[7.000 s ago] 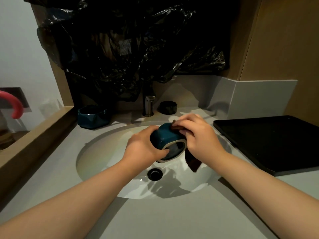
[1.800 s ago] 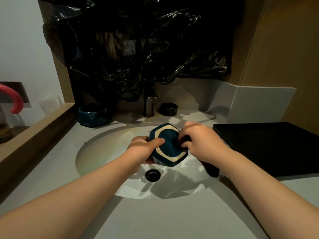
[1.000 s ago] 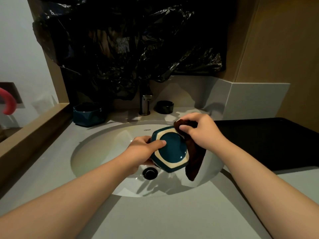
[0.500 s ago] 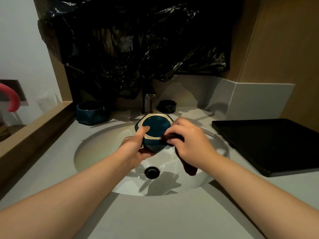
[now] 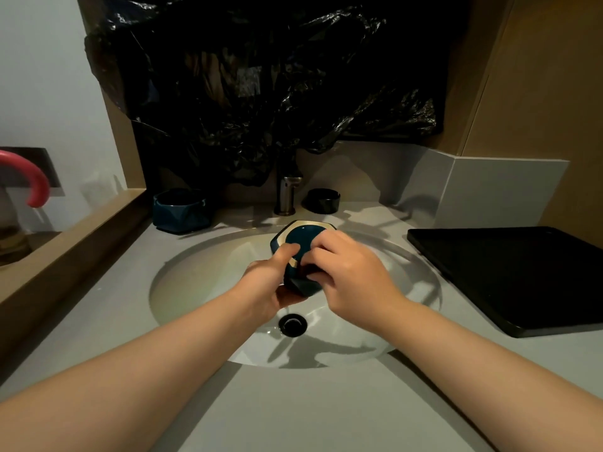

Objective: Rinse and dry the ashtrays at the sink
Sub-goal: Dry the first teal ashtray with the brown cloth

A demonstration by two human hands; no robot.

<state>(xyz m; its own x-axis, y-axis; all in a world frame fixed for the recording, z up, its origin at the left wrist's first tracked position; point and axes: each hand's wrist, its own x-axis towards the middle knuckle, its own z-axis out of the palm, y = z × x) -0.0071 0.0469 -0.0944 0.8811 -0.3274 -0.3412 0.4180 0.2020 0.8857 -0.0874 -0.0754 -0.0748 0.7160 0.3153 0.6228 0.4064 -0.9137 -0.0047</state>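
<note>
Tipped away since a second ago: teal ashtray (image 5: 301,236), over sink (image 5: 202,272). Keep clasped in left hand (image 5: 270,283), thumb on base; rotate stepwise under curled, gripping fingers of right hand (image 5: 350,272), drying every facet.

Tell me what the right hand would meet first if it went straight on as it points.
The teal ashtray that the left hand grips; the right hand touches it, seemingly through a dark cloth.

One wide-angle view from the person's head faces forward and down, close over the bench (image 5: 293,412) and sink (image 5: 202,278), as far as the backsplash (image 5: 375,171) behind.
</note>
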